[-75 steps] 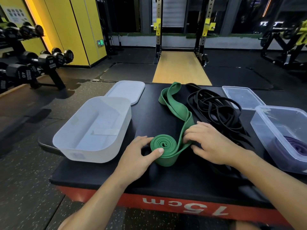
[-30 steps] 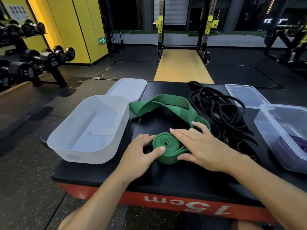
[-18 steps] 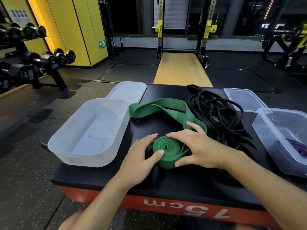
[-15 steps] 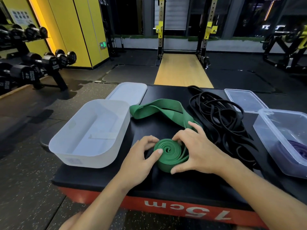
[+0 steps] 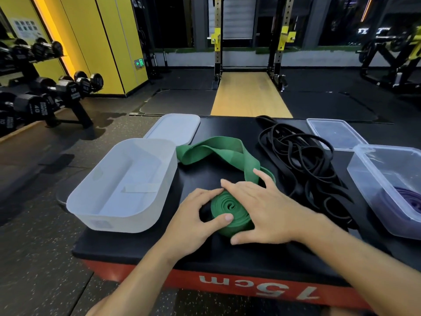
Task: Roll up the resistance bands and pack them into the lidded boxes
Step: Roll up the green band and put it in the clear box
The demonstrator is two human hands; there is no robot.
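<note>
1 head-worn wide-angle camera faces forward and down, close over the left hand (image 5: 196,216), right hand (image 5: 262,208) and black-topped, red-sided box (image 5: 227,126).

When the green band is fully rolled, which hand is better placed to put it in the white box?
Probably the left hand: it grips the green roll, and the white box sits open on its side.
</note>
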